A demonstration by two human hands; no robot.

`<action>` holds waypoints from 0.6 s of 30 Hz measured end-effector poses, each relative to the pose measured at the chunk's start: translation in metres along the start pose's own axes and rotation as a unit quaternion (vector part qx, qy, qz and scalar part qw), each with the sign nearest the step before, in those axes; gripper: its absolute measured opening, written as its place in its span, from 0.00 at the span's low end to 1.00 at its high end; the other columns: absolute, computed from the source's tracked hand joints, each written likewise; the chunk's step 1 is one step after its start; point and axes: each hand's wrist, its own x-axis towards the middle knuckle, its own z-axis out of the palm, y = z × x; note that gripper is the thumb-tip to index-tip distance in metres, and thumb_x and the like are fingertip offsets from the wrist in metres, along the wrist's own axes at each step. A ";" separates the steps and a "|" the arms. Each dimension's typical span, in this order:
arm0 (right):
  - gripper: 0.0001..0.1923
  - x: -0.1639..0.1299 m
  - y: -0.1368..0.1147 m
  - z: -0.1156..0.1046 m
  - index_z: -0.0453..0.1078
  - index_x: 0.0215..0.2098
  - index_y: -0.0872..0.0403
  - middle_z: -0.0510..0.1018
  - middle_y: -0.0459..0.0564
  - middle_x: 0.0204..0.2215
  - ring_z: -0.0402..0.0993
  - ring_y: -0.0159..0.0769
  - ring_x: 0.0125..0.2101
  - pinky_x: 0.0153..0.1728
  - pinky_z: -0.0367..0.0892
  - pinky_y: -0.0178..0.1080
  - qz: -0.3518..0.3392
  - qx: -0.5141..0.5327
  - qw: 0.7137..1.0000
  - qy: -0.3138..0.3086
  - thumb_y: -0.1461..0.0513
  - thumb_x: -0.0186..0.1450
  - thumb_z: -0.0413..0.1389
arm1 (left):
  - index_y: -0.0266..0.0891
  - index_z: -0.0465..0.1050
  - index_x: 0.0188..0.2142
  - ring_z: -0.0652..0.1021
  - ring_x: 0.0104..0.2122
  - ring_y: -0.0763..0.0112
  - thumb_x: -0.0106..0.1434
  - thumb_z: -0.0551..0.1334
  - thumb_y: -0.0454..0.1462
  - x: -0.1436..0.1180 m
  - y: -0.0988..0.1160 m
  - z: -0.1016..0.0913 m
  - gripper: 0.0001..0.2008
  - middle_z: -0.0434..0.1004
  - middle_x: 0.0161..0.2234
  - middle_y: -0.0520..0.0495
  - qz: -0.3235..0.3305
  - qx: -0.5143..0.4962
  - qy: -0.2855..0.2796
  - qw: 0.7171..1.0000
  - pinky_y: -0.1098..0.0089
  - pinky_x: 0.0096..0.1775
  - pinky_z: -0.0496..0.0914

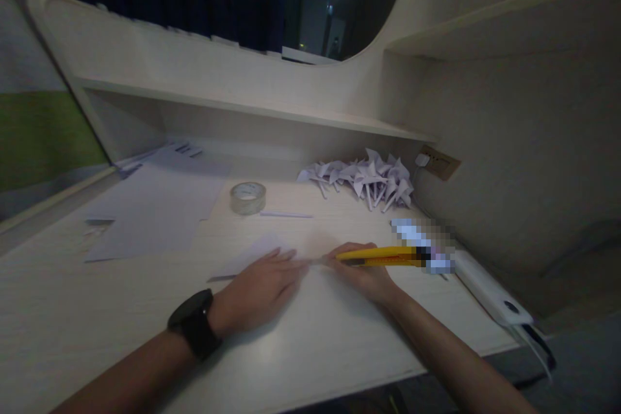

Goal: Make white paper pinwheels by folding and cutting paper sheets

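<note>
In the head view, my left hand point(264, 288) lies flat with its fingers stretched over a small sheet of white paper point(247, 259) on the desk. A dark watch is on that wrist. My right hand point(361, 272) is closed around a yellow utility knife point(383, 255), its handle pointing right and its tip end toward my left fingertips. Whether the blade touches the paper is too blurred to tell. A thin rolled paper stick point(286, 215) lies just beyond the hands, beside a roll of clear tape point(248, 198).
Larger white sheets point(160, 197) are spread at the left back. Several folded paper pinwheels point(373, 178) are heaped at the right back under a shelf point(266, 112). A white power strip point(490, 288) with cables runs along the right edge, near a blurred-out item point(412, 233).
</note>
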 end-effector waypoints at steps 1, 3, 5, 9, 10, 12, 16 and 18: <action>0.09 0.000 0.001 0.000 0.77 0.32 0.54 0.81 0.51 0.29 0.77 0.38 0.30 0.34 0.73 0.39 0.005 0.006 1.000 0.000 0.56 0.60 0.61 | 0.47 0.61 0.61 0.62 0.62 0.59 0.72 0.44 0.42 0.000 -0.001 0.000 0.21 0.64 0.61 0.52 0.002 -0.005 -0.001 1.000 0.53 0.62 0.53; 0.10 0.000 0.004 0.001 0.77 0.31 0.54 0.80 0.51 0.29 0.77 0.38 0.30 0.34 0.73 0.39 0.024 0.029 0.999 0.017 0.55 0.59 0.62 | 0.47 0.61 0.61 0.62 0.61 0.60 0.72 0.45 0.42 0.001 -0.002 0.000 0.21 0.64 0.61 0.52 0.007 -0.018 0.001 1.000 0.53 0.62 0.52; 0.11 0.000 0.007 0.000 0.76 0.31 0.54 0.80 0.50 0.29 0.76 0.38 0.30 0.32 0.73 0.38 0.050 0.068 0.995 0.053 0.55 0.56 0.64 | 0.48 0.64 0.59 0.64 0.60 0.61 0.72 0.45 0.42 0.002 -0.004 -0.002 0.20 0.67 0.59 0.52 0.019 -0.036 0.007 0.999 0.52 0.62 0.51; 0.14 0.004 0.009 -0.004 0.75 0.30 0.54 0.79 0.48 0.26 0.76 0.37 0.28 0.32 0.73 0.38 0.089 0.158 0.976 0.125 0.55 0.51 0.68 | 0.45 0.75 0.47 0.70 0.55 0.63 0.71 0.50 0.40 0.005 -0.009 -0.008 0.15 0.78 0.49 0.51 0.039 -0.078 0.046 0.995 0.54 0.61 0.55; 0.15 0.006 0.009 -0.005 0.75 0.30 0.54 0.79 0.49 0.26 0.76 0.37 0.27 0.32 0.74 0.39 0.096 0.173 0.971 0.134 0.54 0.50 0.68 | 0.44 0.76 0.42 0.72 0.53 0.63 0.70 0.51 0.40 0.006 -0.011 -0.010 0.14 0.80 0.45 0.51 0.033 -0.079 0.070 0.994 0.56 0.59 0.59; 0.16 0.007 0.009 -0.006 0.75 0.30 0.55 0.79 0.49 0.25 0.77 0.38 0.27 0.33 0.74 0.40 0.107 0.193 0.964 0.147 0.54 0.49 0.69 | 0.42 0.77 0.36 0.76 0.46 0.62 0.69 0.52 0.40 0.008 -0.012 -0.012 0.15 0.81 0.37 0.48 -0.004 -0.054 0.121 0.991 0.58 0.52 0.66; 0.18 0.010 0.011 -0.003 0.75 0.29 0.55 0.79 0.50 0.27 0.77 0.39 0.28 0.34 0.76 0.43 0.117 0.210 0.956 0.168 0.52 0.47 0.69 | 0.38 0.75 0.44 0.74 0.41 0.57 0.69 0.50 0.42 0.008 -0.008 -0.009 0.17 0.78 0.41 0.41 -0.108 0.074 0.175 0.976 0.54 0.46 0.66; 0.18 0.010 0.011 -0.002 0.75 0.29 0.55 0.79 0.49 0.26 0.77 0.39 0.28 0.35 0.76 0.44 0.118 0.213 0.953 0.182 0.52 0.47 0.70 | 0.39 0.72 0.50 0.73 0.43 0.55 0.69 0.51 0.44 0.007 -0.004 -0.007 0.18 0.76 0.45 0.39 -0.118 0.105 0.158 0.975 0.53 0.46 0.65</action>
